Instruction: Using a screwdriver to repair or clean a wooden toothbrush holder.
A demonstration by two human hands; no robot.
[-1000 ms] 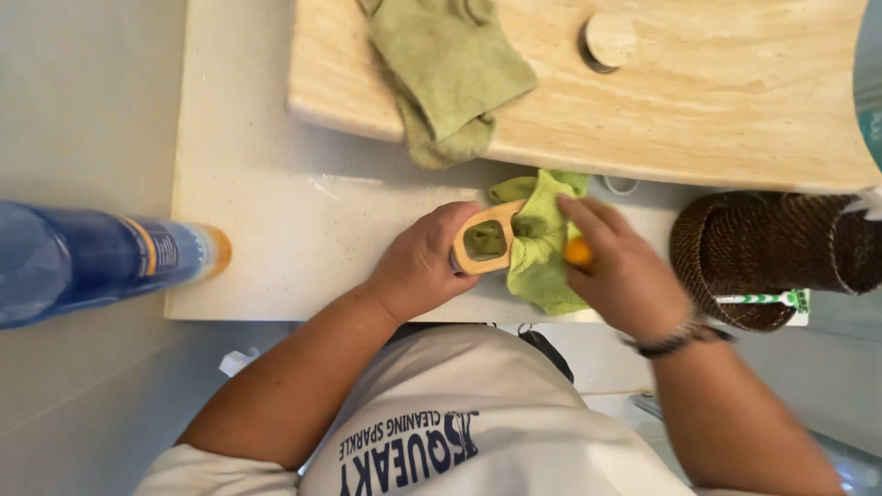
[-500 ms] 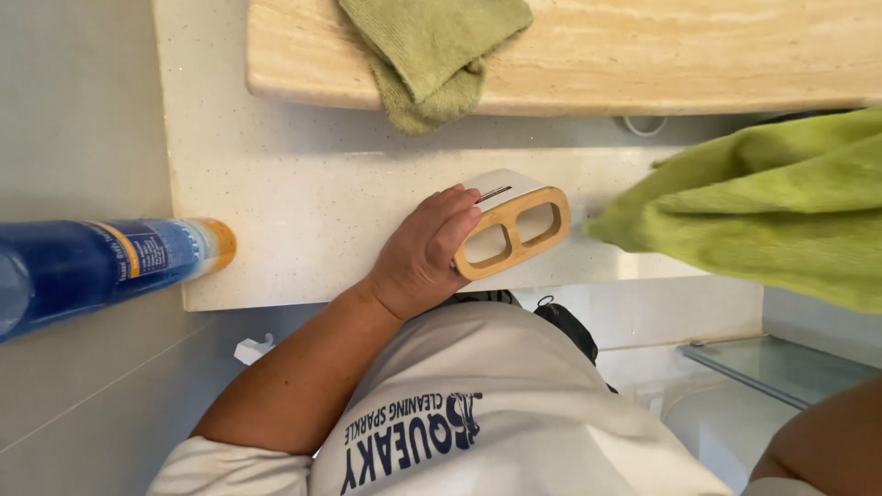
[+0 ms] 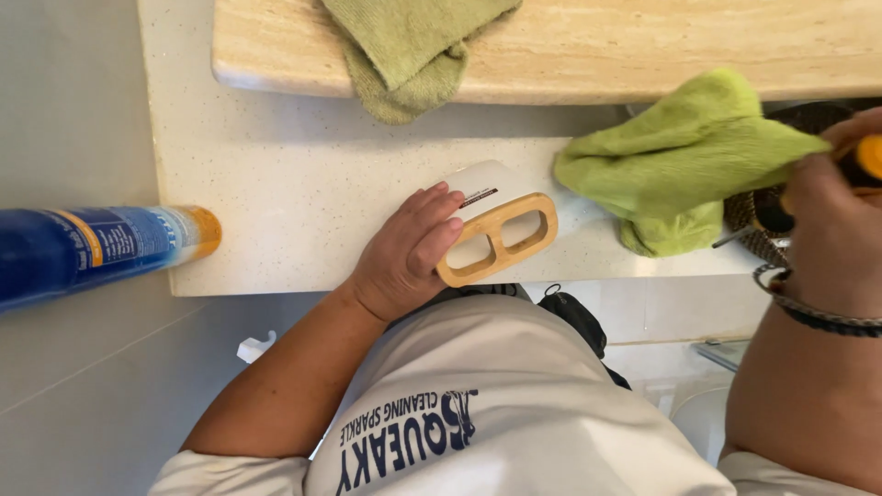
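Observation:
My left hand point(image 3: 404, 253) grips a white holder point(image 3: 501, 230) with a wooden two-hole top, tipped on its side on the white speckled counter point(image 3: 276, 184). My right hand point(image 3: 831, 230), a dark bracelet on its wrist, holds a bright green cloth point(image 3: 680, 156) together with an orange and black object point(image 3: 868, 158) that is only partly in view. The cloth hangs just right of the holder, and its lower fold touches the counter.
An olive cloth point(image 3: 404, 46) drapes over the edge of a beige stone basin point(image 3: 597, 55) at the back. A blue spray bottle point(image 3: 92, 248) with an orange cap is at the left counter edge. A dark wicker basket point(image 3: 749, 230) sits far right.
A second ago both hands held the green cloth around the holder. The right hand has pulled the cloth away to the right; the left hand stays on the holder, now uncovered.

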